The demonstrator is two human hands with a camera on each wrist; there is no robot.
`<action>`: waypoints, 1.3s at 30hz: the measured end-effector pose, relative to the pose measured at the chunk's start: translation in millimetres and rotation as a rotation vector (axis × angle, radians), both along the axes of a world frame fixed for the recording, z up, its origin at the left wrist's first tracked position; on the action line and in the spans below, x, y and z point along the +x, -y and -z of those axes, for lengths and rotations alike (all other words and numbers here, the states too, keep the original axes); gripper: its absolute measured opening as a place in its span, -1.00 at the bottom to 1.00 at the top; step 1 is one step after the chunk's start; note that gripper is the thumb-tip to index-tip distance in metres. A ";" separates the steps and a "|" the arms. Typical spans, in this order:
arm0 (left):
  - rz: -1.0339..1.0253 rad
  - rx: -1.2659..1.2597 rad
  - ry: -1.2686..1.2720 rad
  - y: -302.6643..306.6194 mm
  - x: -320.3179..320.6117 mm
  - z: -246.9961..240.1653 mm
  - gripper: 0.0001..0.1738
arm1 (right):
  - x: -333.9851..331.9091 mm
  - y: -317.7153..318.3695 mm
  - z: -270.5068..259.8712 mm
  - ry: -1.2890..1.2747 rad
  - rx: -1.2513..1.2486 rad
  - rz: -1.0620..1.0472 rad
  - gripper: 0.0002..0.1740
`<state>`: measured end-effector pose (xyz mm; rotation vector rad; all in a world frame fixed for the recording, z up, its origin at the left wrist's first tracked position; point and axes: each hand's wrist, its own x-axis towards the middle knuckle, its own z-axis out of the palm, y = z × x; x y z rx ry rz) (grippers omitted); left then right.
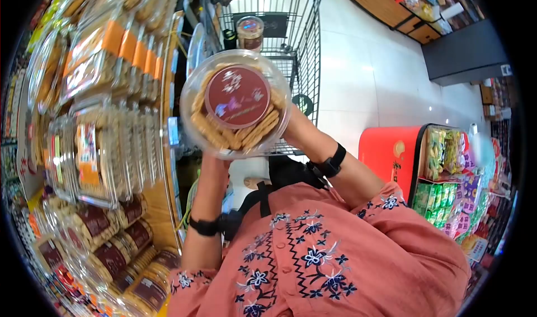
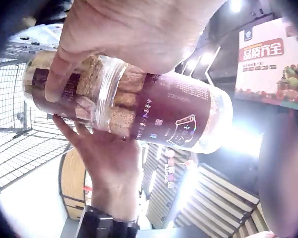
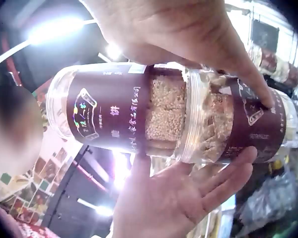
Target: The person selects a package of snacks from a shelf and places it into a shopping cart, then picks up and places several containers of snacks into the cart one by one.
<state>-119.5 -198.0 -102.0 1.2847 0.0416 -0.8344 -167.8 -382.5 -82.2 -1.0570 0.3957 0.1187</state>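
Note:
Two clear round jars of sesame-coated sticks with dark red labels stand end to end between my hands. In the head view the upper jar (image 1: 238, 102) shows its lid toward me, over the shopping cart's near end. My left hand (image 2: 124, 37) grips the jars from one side, its fingers reaching over the lower jar (image 2: 64, 89). From the opposite side my right hand (image 3: 174, 32) grips them, one finger stretched along the lower jar's label. The upper jar mostly hides both hands in the head view.
Another jar (image 1: 250, 33) stands in the wire shopping cart (image 1: 316, 54) ahead. On the left, shelves hold stacked biscuit packs (image 1: 106, 54) and more jars (image 1: 126, 250) lying on their sides. A red display stand (image 1: 389, 152) with snack bags is at right, beside the pale tiled floor (image 1: 358, 88).

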 end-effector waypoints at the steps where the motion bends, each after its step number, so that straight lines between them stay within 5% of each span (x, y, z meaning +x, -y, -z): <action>1: 0.034 -0.003 -0.013 21.0 13.4 12.7 -0.24 | 8.8 19.8 17.6 -0.002 -0.033 0.045 -0.18; 10: 0.262 -0.064 -0.116 198.6 138.5 145.6 -0.20 | 93.5 163.5 190.4 -0.071 0.003 0.459 -0.15; 14: 0.344 0.012 -0.089 253.0 170.0 188.1 0.04 | 124.6 209.0 256.0 -0.118 0.089 0.567 -0.21; 25: 0.359 0.119 -0.163 329.3 225.6 305.5 0.01 | 172.2 258.9 332.6 -0.215 0.167 0.732 -0.38; 26: 0.375 0.071 -0.201 333.7 232.6 314.0 -0.16 | 174.2 260.9 335.2 -0.228 0.168 0.770 -0.39; 30: 0.380 0.088 -0.211 358.2 245.4 330.9 -0.27 | 183.8 270.0 341.5 -0.223 0.154 0.871 -0.40; 32: 0.421 0.079 -0.174 367.5 251.6 338.1 -0.27 | 184.4 277.6 353.5 -0.213 0.137 0.815 -0.25; 39: 0.437 0.124 -0.174 386.2 260.0 353.2 -0.16 | 195.5 288.9 381.7 -0.181 0.158 0.925 -0.32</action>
